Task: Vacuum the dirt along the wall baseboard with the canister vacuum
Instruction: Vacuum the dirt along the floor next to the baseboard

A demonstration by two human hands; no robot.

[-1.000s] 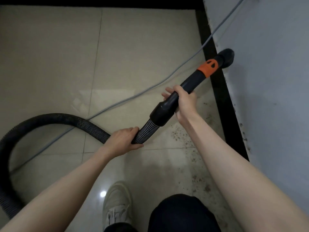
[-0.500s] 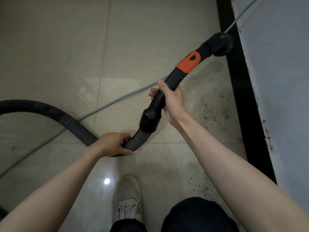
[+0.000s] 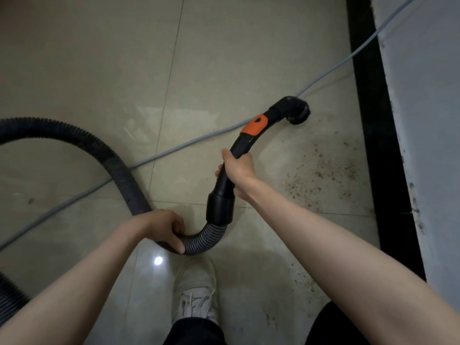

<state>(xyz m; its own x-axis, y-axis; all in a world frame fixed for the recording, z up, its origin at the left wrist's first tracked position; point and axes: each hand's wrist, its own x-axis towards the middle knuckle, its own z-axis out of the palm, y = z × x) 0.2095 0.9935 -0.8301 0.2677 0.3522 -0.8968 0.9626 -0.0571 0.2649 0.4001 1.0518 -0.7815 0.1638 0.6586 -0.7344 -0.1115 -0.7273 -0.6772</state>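
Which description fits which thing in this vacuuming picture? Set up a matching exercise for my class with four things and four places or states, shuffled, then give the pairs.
Things
1. left hand
2. right hand
3. brush nozzle
4. grey cable

Descriptions
A. lies slantwise across the floor tiles
B. grips the black curved handle
C. grips the ribbed hose
D. points down at the floor, just beyond the scattered dirt

Pairs: 1-C, 2-B, 3-D, 4-A
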